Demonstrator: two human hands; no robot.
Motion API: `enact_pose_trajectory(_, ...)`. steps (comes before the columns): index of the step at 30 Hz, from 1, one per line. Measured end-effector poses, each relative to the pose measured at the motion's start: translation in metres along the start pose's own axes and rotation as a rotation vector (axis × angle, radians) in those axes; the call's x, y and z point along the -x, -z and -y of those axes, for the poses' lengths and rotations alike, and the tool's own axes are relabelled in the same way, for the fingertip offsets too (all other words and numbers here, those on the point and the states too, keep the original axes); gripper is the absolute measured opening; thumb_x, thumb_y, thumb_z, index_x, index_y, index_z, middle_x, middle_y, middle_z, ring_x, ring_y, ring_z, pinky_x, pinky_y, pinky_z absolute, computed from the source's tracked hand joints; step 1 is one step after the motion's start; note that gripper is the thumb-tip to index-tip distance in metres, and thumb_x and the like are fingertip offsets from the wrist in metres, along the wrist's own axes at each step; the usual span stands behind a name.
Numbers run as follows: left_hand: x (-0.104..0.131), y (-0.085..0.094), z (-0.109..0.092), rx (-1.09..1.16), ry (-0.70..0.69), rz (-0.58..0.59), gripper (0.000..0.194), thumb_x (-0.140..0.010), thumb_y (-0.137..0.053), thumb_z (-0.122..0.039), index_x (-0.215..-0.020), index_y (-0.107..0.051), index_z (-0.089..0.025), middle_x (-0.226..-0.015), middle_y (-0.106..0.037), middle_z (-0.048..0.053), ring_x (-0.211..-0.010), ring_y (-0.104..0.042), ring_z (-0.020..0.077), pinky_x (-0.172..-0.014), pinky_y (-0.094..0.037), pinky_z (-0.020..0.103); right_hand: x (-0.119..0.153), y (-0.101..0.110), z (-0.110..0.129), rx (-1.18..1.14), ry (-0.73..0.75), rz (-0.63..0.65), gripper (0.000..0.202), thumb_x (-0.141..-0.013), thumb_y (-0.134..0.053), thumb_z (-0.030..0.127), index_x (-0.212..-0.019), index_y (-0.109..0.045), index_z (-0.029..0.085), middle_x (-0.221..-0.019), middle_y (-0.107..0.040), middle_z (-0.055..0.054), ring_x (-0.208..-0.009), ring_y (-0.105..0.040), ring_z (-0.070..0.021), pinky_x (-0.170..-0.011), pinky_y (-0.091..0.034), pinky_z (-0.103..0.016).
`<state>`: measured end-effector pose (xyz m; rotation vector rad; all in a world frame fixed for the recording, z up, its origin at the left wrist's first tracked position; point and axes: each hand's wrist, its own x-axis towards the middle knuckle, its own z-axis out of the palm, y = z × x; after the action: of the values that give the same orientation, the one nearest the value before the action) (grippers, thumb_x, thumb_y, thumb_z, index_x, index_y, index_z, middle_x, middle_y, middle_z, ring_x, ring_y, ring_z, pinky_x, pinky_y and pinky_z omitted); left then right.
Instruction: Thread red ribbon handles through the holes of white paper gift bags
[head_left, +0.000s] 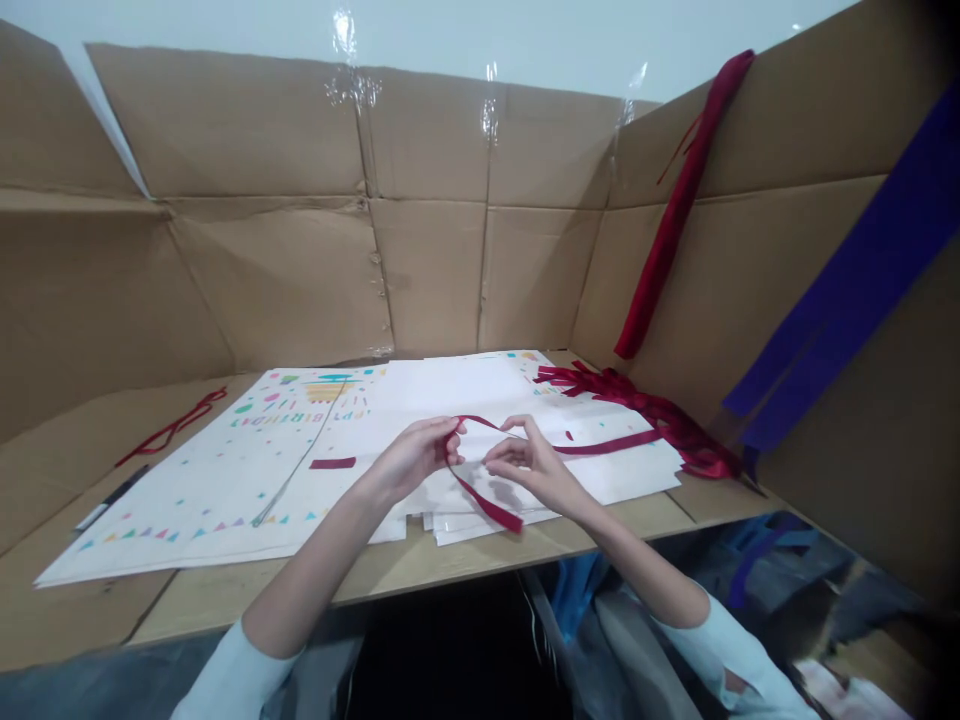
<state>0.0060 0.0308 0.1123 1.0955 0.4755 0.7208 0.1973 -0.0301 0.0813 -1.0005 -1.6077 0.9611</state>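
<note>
My left hand (pixel 431 447) is closed, thumb and fingers pinching a narrow dark red ribbon (pixel 487 508) above the white sheets. One tail of the ribbon hangs toward the table's front edge, while another part curves over toward my right hand (pixel 534 468). My right hand has its index finger and thumb apart, close to that curved part; a thin strand shows by its fingers, too fine to identify. A short cut piece of red ribbon (pixel 333 463) lies to the left. Beside it, a thin grey wire-like loop (pixel 300 462) stretches across the printed sheet.
White sheets with birthday print (pixel 210 480) cover the cardboard surface. On the right lie a heap of red ribbons (pixel 660 415) and a long red strip (pixel 607 443). A red cord (pixel 176 428) and dark pen (pixel 112 498) lie left. Cardboard walls (pixel 427 270) surround the table; red (pixel 679 215) and blue ribbons (pixel 847 270) hang right.
</note>
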Motion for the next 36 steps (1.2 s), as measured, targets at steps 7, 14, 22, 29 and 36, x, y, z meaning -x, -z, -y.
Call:
enact_pose_trajectory(7, 0.006, 0.011, -0.006, -0.035, 0.103, -0.043, 0.021, -0.079, -0.055, -0.027, -0.070, -0.042, -0.013, -0.057, -0.026, -0.005, -0.044, -0.023, 0.0030, -0.044, -0.023, 0.016, -0.039, -0.013, -0.016, 0.338, 0.047, -0.088, 0.028, -0.082, -0.053, 0.036, -0.102, -0.057, 0.016, -0.091, -0.064, -0.008, -0.084, -0.061, -0.0207, -0.068, -0.050, -0.031)
enact_pose_trajectory(14, 0.022, 0.051, -0.026, -0.593, -0.009, -0.181, 0.029, -0.072, -0.061, -0.037, -0.068, -0.046, -0.012, -0.059, -0.037, -0.003, -0.046, -0.030, 0.0041, -0.043, -0.020, 0.019, -0.050, 0.007, -0.027, 0.542, 0.192, -0.299, 0.040, -0.084, -0.048, 0.032, -0.122, -0.051, 0.020, -0.129, -0.046, -0.009, -0.107, -0.053, -0.0224, -0.075, -0.052, -0.032)
enact_pose_trajectory(22, 0.041, 0.067, -0.039, -0.640, -0.020, -0.253, 0.031, -0.072, -0.061, -0.041, -0.069, -0.048, -0.013, -0.056, -0.033, -0.004, -0.046, -0.028, 0.0058, -0.044, -0.019, 0.020, -0.025, 0.013, -0.031, 0.626, 0.126, -0.040, 0.071, -0.084, -0.049, 0.032, -0.144, -0.010, 0.030, -0.148, 0.005, -0.005, -0.132, -0.022, -0.0253, -0.096, -0.039, -0.039)
enact_pose_trajectory(29, 0.032, 0.067, -0.049, -0.558, -0.185, -0.317, 0.029, -0.069, -0.064, -0.039, -0.074, -0.053, -0.012, -0.054, -0.033, -0.004, -0.045, -0.023, 0.0042, -0.041, -0.013, 0.020, -0.016, 0.015, -0.023, 0.741, 0.130, 0.005, 0.078, -0.085, -0.047, 0.035, -0.145, 0.001, 0.023, -0.148, 0.002, -0.007, -0.134, -0.016, -0.0223, -0.105, -0.028, -0.039)
enact_pose_trajectory(36, 0.052, 0.130, -0.103, -0.311, -0.340, -0.879, 0.006, -0.074, -0.053, -0.010, -0.073, -0.047, -0.009, -0.051, -0.031, -0.006, -0.042, -0.020, 0.0008, -0.038, -0.013, 0.012, 0.014, 0.193, -0.041, 1.116, -0.233, -0.488, 0.071, -0.079, -0.052, 0.021, -0.142, -0.022, 0.010, -0.143, -0.020, -0.017, -0.131, -0.024, -0.0280, -0.106, -0.023, -0.039)
